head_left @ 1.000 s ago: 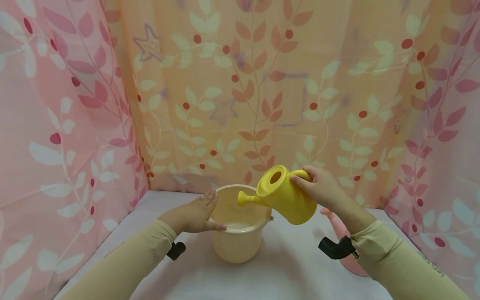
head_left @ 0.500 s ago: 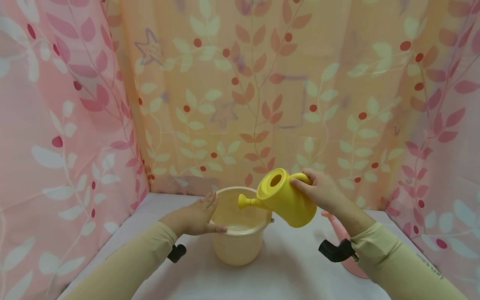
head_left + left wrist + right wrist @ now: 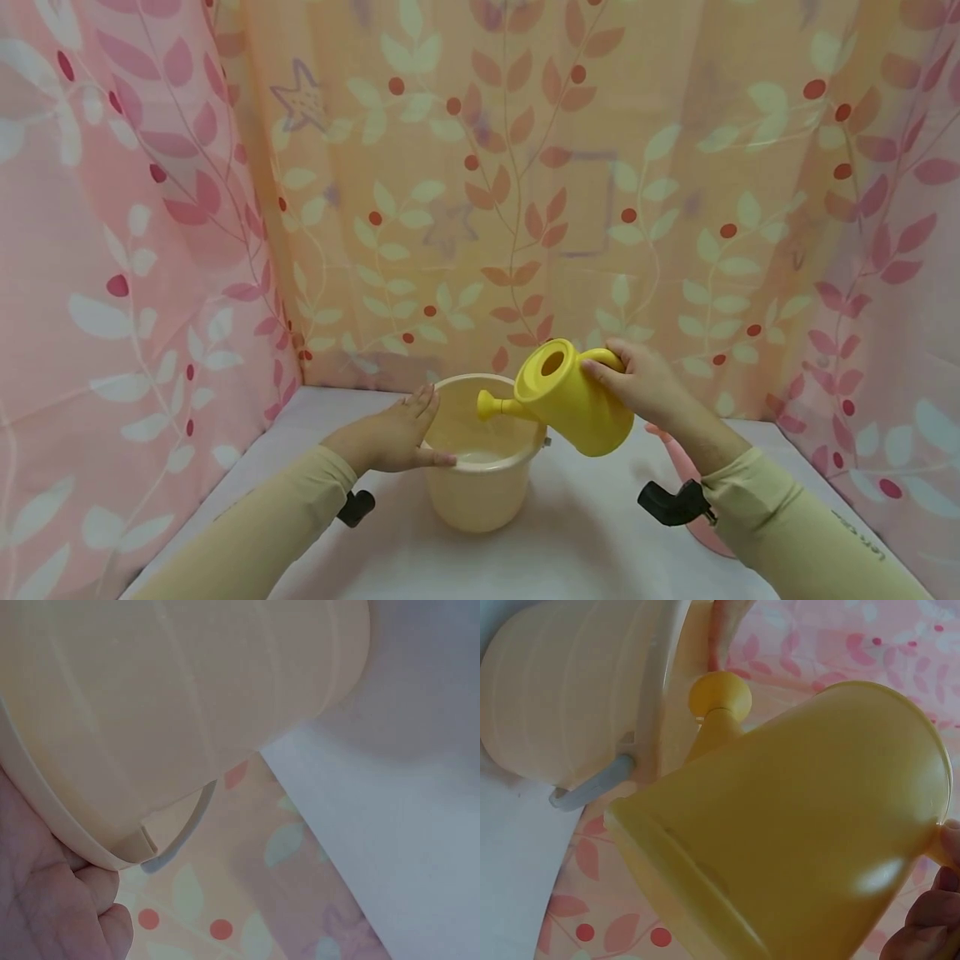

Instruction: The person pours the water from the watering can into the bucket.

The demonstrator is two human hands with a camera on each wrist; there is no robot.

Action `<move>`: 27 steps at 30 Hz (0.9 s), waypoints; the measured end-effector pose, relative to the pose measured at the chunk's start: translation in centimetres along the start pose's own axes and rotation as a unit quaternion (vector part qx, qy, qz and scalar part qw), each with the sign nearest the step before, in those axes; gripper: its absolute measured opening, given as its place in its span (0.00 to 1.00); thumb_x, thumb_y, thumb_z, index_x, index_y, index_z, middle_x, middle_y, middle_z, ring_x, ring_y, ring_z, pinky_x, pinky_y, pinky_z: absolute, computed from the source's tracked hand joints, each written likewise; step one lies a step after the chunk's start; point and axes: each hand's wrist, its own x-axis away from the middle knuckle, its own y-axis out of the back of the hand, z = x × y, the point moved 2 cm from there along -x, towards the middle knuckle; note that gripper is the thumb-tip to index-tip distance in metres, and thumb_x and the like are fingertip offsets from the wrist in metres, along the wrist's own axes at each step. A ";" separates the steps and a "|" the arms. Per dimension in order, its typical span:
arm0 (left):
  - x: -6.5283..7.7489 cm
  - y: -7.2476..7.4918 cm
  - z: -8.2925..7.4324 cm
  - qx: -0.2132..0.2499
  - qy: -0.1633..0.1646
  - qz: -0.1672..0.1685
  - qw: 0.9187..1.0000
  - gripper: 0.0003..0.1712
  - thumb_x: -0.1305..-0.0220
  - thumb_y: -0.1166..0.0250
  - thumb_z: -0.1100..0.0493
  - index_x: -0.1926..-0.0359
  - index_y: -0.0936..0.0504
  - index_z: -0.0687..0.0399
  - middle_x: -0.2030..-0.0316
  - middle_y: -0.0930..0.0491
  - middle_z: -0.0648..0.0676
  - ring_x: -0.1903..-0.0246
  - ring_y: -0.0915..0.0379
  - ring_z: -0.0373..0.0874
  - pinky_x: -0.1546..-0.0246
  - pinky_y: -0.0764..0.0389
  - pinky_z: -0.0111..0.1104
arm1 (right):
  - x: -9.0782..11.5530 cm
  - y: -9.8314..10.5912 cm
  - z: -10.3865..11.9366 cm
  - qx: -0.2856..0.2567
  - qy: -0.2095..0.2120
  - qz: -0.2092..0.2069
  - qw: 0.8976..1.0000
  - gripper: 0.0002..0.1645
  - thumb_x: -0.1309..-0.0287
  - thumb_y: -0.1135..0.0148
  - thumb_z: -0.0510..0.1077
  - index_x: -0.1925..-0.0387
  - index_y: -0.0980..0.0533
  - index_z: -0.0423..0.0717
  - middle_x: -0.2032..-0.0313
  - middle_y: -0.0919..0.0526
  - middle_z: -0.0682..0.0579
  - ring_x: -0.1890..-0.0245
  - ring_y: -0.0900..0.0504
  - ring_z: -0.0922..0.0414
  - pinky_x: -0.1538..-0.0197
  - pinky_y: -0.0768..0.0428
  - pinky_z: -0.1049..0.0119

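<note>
A cream plastic bucket (image 3: pixel 478 504) stands upright on the white tabletop. My left hand (image 3: pixel 386 435) rests on its left rim, fingers extended and thumb lying along the front edge. In the left wrist view the palm (image 3: pixel 45 900) lies right against the rim of the bucket (image 3: pixel 187 697). My right hand (image 3: pixel 651 385) grips the handle of a yellow watering can (image 3: pixel 585 412), raised above the table. The can tilts left, and its spout (image 3: pixel 491 405) reaches over the bucket's opening. From the right wrist, the can (image 3: pixel 795 817) covers much of the view, with curled fingers (image 3: pixel 922 934) at its handle.
A pink bottle (image 3: pixel 708 533) with a nozzle-like top stands at the right, partly hidden behind my right forearm. Leaf-patterned cloth (image 3: pixel 517 208) encloses the back and both sides. A grey bucket handle (image 3: pixel 596 784) hangs at the bucket's side.
The head view has shifted slightly, so everything sits a little lower in it. Both hands, the tilted watering can and the bucket keep about the same positions relative to one another.
</note>
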 end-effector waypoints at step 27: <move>-0.1 0.2 0.2 0.009 -0.001 0.013 1.000 0.65 0.52 0.57 0.19 0.31 0.58 0.67 0.30 0.64 0.63 0.31 0.69 0.54 0.34 0.56 0.46 | -0.3 0.3 0.3 0.019 -0.005 0.003 1.000 0.24 0.44 0.44 0.61 0.71 0.31 0.43 0.79 0.32 0.49 0.75 0.29 0.53 0.72 0.29 0.64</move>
